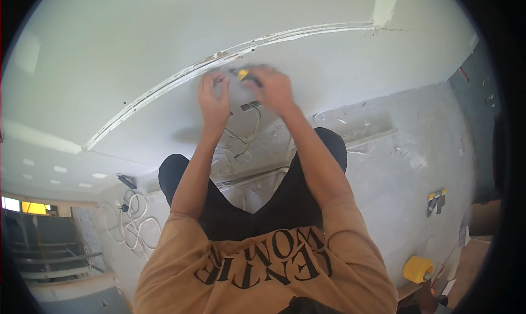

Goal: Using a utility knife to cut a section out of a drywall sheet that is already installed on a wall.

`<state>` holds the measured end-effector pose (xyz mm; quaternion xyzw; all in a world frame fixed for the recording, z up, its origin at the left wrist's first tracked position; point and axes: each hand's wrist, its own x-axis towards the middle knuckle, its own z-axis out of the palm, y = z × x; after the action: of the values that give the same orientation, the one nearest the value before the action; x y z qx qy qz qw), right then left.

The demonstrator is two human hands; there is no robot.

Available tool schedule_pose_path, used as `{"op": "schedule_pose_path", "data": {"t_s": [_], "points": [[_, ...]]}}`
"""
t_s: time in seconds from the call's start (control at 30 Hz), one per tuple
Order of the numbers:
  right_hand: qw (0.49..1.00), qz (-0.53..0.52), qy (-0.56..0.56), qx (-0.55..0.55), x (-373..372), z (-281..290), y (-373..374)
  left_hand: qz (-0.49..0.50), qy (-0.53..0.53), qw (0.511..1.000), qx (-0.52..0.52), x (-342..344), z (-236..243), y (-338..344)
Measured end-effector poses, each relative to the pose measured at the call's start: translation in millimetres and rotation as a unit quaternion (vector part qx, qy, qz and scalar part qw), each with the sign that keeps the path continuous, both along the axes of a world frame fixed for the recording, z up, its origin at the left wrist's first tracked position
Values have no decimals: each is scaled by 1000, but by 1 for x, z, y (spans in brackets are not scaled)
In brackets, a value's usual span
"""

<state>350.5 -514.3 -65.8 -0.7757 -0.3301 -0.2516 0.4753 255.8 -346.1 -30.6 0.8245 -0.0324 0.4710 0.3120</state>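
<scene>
In front of a plasterboard wall (170,112), my right hand (274,88) is closed round a yellow-and-black utility knife (243,73); motion blurs both. The knife's dark tip points left, towards my left hand (214,101). That hand is raised close by, its fingers and thumb curled together in a pinch; whatever they hold, if anything, is too small to make out. Just above both hands runs a long horizontal joint (181,77) with ragged white edges and a few brown torn patches. It looks curved in this view.
Below my hands, loose wires (253,130) hang from a dark wall opening (251,105). A coiled white cable (131,223) and a black power strip (126,181) lie on the left. Some yellow-and-grey hand tools (436,202) and a yellow roll (417,269) are on the right.
</scene>
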Motion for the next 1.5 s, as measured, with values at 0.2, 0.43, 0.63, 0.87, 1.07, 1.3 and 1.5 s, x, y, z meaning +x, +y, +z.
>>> {"op": "schedule_pose_path", "data": {"t_s": [0.2,0.43,0.63,0.87,1.07,1.3,1.5], "points": [[998,3,-21,55,-34,-1,43,157,-75,981,83,-28,4,16],[988,-118,65,77,-6,-5,1,42,-37,960,273,22,38,7],[957,-134,151,206,1,3,-20,13,-68,923,377,59,40,9],[956,-58,74,279,-10,8,-19,20,-109,902,418,68,30,6],[941,-37,103,320,3,-2,-29,16,-55,923,380,52,0,12],[949,69,164,260,-6,14,-38,-132,293,873,367,-55,-111,47],[964,147,132,181,-27,38,-30,-49,211,971,102,-59,-54,52]]}}
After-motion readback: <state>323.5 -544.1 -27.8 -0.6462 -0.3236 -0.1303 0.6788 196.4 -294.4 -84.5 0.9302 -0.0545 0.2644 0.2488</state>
